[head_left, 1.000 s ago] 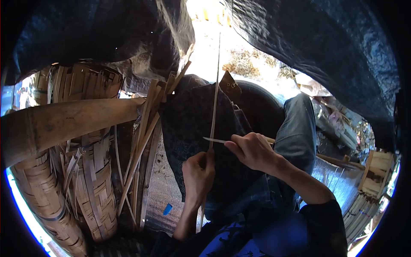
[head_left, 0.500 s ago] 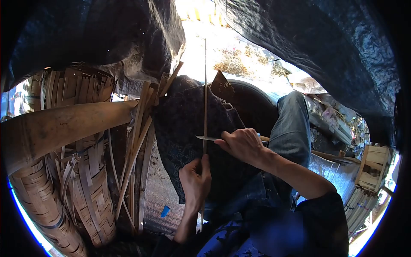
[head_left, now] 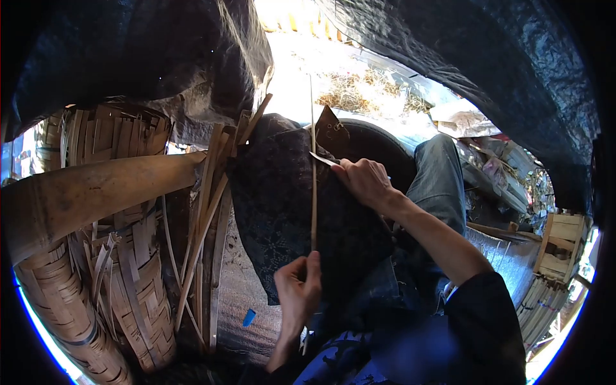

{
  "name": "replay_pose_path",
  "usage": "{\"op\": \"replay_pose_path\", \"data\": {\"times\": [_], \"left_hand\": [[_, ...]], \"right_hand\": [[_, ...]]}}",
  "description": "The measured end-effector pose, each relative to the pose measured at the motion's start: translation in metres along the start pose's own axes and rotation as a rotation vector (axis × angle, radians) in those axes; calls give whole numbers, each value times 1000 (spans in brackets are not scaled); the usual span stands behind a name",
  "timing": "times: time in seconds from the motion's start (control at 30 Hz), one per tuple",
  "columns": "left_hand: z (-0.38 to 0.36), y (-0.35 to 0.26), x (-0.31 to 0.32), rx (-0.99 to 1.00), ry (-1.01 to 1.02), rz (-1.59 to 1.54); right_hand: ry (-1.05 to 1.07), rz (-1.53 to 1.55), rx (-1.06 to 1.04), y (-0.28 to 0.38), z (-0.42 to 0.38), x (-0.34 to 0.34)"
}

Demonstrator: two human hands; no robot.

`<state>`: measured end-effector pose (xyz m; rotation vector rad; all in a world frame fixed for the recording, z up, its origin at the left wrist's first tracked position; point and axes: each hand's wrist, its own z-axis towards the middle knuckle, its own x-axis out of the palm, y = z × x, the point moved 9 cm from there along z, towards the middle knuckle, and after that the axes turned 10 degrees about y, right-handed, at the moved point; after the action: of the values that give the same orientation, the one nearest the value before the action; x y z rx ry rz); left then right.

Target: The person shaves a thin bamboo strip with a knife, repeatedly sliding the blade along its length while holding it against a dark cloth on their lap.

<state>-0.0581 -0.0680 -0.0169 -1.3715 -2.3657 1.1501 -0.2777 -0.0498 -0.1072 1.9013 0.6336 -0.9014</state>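
Note:
A long thin bamboo strip (head_left: 314, 212) stretches away from me over the dark patterned cloth (head_left: 263, 212) on my lap. My left hand (head_left: 298, 289) pinches the strip's near part between thumb and fingers. Farther along, my right hand (head_left: 367, 183) grips a small knife (head_left: 324, 159), whose handle is mostly hidden in the fist. The blade points left and lies across the strip; whether it cuts in cannot be seen. The strip's far end fades into the bright ground beyond my knees.
Woven bamboo baskets (head_left: 138, 282) stand on the left, with a thick bamboo pole (head_left: 102, 192) crossing above them. Split bamboo pieces (head_left: 208, 212) lean beside my lap. A wooden crate (head_left: 559, 247) is at right. Dark plastic sheeting (head_left: 462, 58) hangs overhead. A blue scrap (head_left: 249, 317) lies below.
My right hand with the knife has moved away from me along the strip. My left hand has come slightly nearer my body, still pinching the strip.

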Motion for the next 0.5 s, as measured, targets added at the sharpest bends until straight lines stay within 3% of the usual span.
{"op": "replay_pose_path", "data": {"times": [0.17, 0.27, 0.5], "left_hand": [[13, 9, -6, -46, 13, 7], [23, -4, -8, 27, -14, -3], [31, -4, -8, 56, -24, 38]], "right_hand": [[-100, 276, 105, 0, 2, -28], [-48, 399, -33, 26, -22, -32], [170, 267, -141, 54, -45, -12]]}}
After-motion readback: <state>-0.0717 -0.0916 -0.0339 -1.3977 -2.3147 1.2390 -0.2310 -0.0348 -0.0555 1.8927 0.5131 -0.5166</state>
